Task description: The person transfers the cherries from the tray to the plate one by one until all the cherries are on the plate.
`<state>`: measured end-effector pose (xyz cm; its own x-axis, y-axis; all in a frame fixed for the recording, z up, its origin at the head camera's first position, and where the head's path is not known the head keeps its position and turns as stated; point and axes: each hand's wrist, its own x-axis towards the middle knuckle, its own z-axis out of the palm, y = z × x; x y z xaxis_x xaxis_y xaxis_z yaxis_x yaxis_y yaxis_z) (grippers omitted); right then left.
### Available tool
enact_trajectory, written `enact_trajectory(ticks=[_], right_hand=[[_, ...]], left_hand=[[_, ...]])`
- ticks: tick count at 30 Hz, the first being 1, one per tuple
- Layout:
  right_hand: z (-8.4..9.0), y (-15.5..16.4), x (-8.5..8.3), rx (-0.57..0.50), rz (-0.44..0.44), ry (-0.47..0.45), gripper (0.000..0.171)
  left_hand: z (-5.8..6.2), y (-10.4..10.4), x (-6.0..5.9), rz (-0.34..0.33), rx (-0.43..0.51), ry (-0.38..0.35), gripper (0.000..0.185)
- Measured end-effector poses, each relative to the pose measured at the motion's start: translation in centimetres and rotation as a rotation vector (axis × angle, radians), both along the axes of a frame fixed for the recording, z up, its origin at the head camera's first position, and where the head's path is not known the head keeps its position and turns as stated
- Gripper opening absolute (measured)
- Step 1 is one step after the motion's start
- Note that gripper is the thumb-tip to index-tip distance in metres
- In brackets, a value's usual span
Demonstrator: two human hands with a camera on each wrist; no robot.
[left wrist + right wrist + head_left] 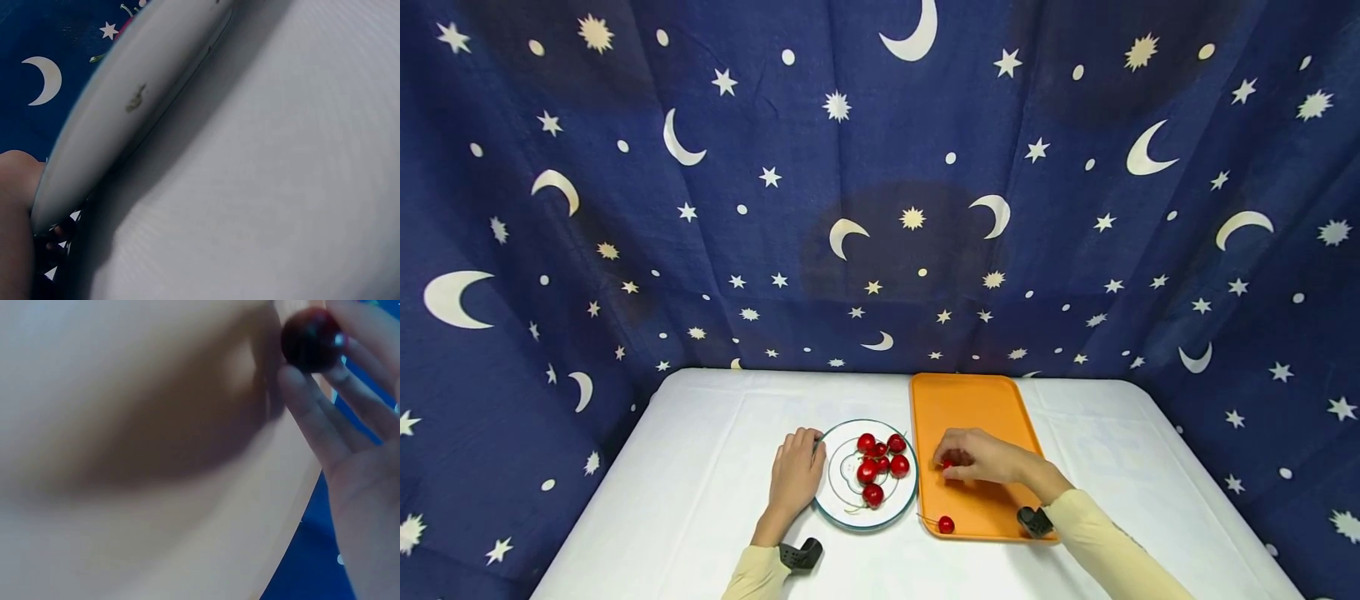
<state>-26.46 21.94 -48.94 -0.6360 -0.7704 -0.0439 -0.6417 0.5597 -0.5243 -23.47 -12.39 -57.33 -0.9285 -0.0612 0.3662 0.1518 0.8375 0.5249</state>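
Observation:
My right hand (981, 456) is over the orange tray (973, 408), pinching a red cherry (312, 340) between thumb and fingertips. Most of that cherry is covered by the hand in the head view. Near the tray's front left corner lies another cherry (946, 525) with its stem pointing left. My left hand (797, 468) holds the left rim of a white plate (880, 518) with a blue-green edge, thumb at the rim and fingertips partly hidden by it. Several stemmed cherries (867, 472) are grouped on the plate.
A white cloth covers the table (700, 467). Plate and tray stand side by side, nearly touching. Behind and at both sides hangs a dark blue curtain (880, 167) with moons and stars.

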Motion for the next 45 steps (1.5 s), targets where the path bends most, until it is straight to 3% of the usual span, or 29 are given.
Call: enact_trajectory(ticks=[17,29,45], right_hand=[[-0.9,-0.7,-0.7,-0.077,-0.106,0.196,0.006],[-0.1,-1.8,-0.2,-0.070,-0.139,0.357,0.006],[-0.6,-3.5,-0.1,-0.126,-0.151,0.345,0.006]], left_hand=[[0.1,0.0,0.0,-0.004,-0.007,-0.011,0.024],[0.0,0.2,-0.1,0.000,-0.006,-0.021,0.024],[0.1,0.1,0.2,0.008,-0.009,-0.008,0.023]])
